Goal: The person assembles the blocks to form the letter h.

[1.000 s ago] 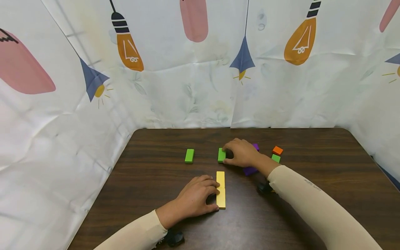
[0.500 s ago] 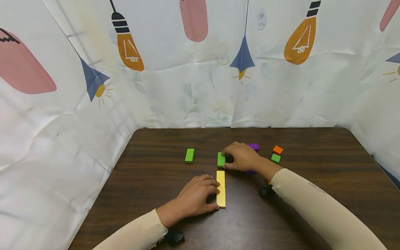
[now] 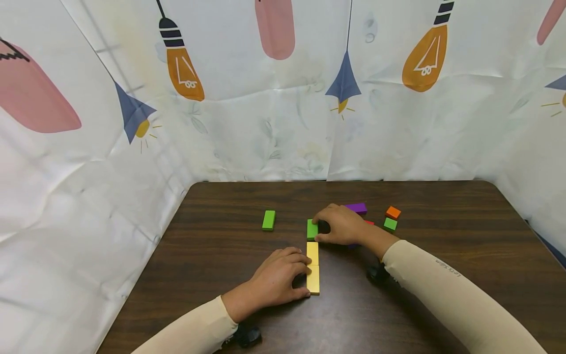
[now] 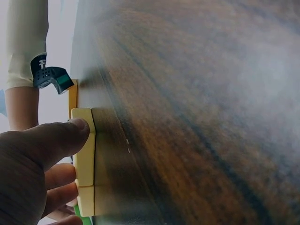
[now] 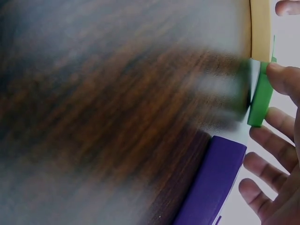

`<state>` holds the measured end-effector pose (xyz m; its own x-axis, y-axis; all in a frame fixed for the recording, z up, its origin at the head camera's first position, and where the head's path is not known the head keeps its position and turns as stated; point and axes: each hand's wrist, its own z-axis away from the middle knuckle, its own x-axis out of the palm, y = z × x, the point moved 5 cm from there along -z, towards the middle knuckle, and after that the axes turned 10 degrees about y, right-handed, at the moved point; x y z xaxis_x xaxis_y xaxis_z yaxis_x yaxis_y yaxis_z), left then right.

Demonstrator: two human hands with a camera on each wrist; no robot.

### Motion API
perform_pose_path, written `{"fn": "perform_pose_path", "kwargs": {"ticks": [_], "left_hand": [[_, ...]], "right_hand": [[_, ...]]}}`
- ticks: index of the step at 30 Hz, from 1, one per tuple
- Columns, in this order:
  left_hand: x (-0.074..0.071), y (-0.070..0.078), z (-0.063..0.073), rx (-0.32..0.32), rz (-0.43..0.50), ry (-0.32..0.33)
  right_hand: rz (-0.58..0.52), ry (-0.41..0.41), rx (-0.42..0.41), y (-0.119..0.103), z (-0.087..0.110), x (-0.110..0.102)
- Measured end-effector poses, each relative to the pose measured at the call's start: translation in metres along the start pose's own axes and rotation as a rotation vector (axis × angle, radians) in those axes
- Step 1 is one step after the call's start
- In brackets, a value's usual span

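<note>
My right hand (image 3: 341, 225) pinches a green block (image 3: 312, 229) between thumb and fingers, just beyond the far end of two yellow blocks. The near yellow block (image 3: 313, 281) and the far yellow block (image 3: 312, 251) lie end to end in a straight line. Along their left side, my left hand (image 3: 278, 276) holds them with bent fingers, its thumb at the near block's near end. In the right wrist view the green block (image 5: 261, 101) is held at a slight tilt close to the yellow block (image 5: 260, 30). The right hand partly hides blocks behind it.
Another green block (image 3: 268, 220) lies alone to the left. At the right are a purple block (image 3: 356, 208), a small orange block (image 3: 392, 212), a small green block (image 3: 390, 224) and a partly hidden red block (image 3: 369, 222). A patterned curtain (image 3: 274, 123) hangs behind the table.
The right hand has drawn the green block toward me, up to the yellow blocks' far end. More of the purple block shows behind it. The left hand has stayed in place.
</note>
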<state>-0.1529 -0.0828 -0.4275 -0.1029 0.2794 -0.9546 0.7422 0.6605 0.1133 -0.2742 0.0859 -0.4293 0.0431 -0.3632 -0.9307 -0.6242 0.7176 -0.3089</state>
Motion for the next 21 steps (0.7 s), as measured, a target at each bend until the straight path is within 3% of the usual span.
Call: {"fn": "perform_pose_path", "kwargs": {"ticks": [21], "left_hand": [[0.0002,0.0001,-0.0005,-0.004,-0.002,-0.006]], "right_hand": [[-0.010,-0.037,0.008,-0.0040,0.0020,0.0014]]}}
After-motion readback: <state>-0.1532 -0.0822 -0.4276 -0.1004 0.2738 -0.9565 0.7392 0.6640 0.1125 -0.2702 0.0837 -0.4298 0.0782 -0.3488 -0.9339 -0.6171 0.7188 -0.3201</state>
